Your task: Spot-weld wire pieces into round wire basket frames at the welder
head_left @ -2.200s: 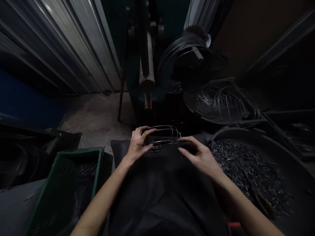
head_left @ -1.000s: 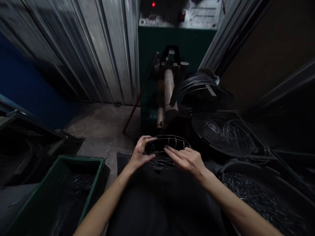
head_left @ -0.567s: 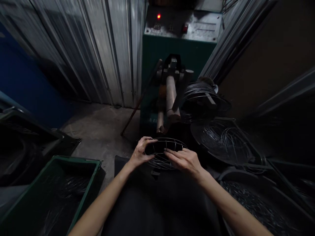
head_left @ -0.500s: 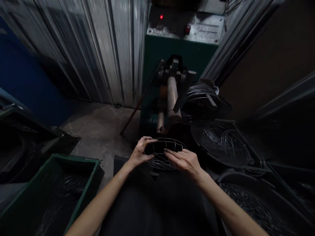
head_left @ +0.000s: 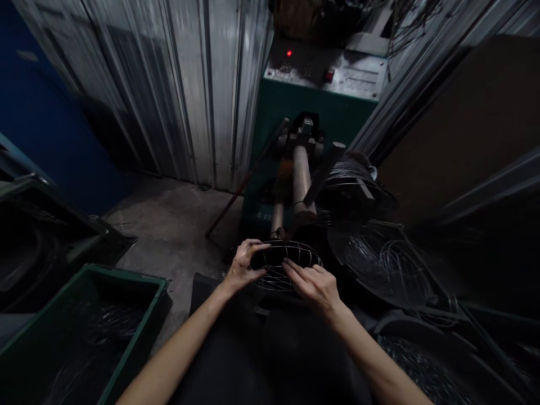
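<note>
A round wire basket (head_left: 274, 266) of thin metal rods is held between my two hands, low in front of the machine. My left hand (head_left: 244, 263) grips its left side, thumb below and fingers over the upper rim. On the right side my right hand (head_left: 314, 281) is closed on the wire, its index finger reaching to the near rim. Just beyond the basket stand the machine's two electrode-like metal cylinders, a thick upper one (head_left: 302, 177) and a thinner lower one (head_left: 277, 219). Dim light hides the basket's underside.
A green machine cabinet (head_left: 320, 104) with a lit red lamp stands ahead. To my left is a green crate (head_left: 158, 298) holding wire pieces. On my right are a wire spool (head_left: 341, 174), a pan of wire rings (head_left: 379, 253) and a tub of small metal parts (head_left: 422, 365).
My view has tilted up slightly, so the machine sits lower in the picture. Both hands still hold the wire basket, in nearly the same place.
</note>
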`<state>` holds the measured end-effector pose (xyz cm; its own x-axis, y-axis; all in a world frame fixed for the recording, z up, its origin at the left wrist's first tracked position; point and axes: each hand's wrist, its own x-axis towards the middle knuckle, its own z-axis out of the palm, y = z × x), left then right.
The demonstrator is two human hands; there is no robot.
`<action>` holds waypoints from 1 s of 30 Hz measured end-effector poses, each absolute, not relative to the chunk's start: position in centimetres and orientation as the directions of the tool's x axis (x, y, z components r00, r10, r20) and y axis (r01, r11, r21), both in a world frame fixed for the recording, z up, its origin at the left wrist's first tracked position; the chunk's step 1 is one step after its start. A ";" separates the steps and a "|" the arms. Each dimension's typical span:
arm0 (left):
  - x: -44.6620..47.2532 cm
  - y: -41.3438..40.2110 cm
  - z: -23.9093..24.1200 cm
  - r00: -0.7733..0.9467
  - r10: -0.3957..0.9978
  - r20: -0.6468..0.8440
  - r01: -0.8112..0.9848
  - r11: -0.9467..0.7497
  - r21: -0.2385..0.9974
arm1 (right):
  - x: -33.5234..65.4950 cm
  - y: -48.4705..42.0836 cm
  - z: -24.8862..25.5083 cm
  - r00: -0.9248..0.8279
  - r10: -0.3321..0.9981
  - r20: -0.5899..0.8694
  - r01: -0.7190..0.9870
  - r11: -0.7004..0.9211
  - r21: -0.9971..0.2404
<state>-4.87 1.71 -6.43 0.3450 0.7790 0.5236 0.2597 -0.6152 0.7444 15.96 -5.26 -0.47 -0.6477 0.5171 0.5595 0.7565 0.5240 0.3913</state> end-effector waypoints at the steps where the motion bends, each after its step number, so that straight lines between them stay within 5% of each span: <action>1: -4.8 1.8 -6.5 0.340 0.780 0.526 0.265 -0.616 0.742 | 16.0 -5.1 -0.5 -0.651 0.514 0.559 0.754 0.523 0.398; 15: -4.9 4.0 -7.0 0.378 0.719 0.584 0.297 -0.691 0.659 | 16.2 -3.4 -1.8 -0.657 0.503 0.562 0.751 0.499 0.431; 22: -6.0 4.1 -7.6 0.355 0.731 0.583 0.257 -0.676 0.691 | 15.8 -4.8 -1.2 -0.570 0.605 0.556 0.820 0.463 0.336; 25: -5.6 4.1 -8.0 0.285 0.783 0.553 0.277 -0.619 0.735 | 19.4 -10.2 -1.8 -0.296 0.760 0.579 0.947 0.312 0.075; 28: -5.1 3.7 -8.4 0.250 0.805 0.538 0.247 -0.590 0.769 | 26.2 -18.4 -5.4 0.346 0.812 0.470 0.935 -0.258 -0.242; 30: -5.0 3.0 -8.7 0.251 0.809 0.531 0.213 -0.581 0.785 | 31.0 -23.3 -9.1 0.611 0.764 0.207 0.792 -0.583 -0.183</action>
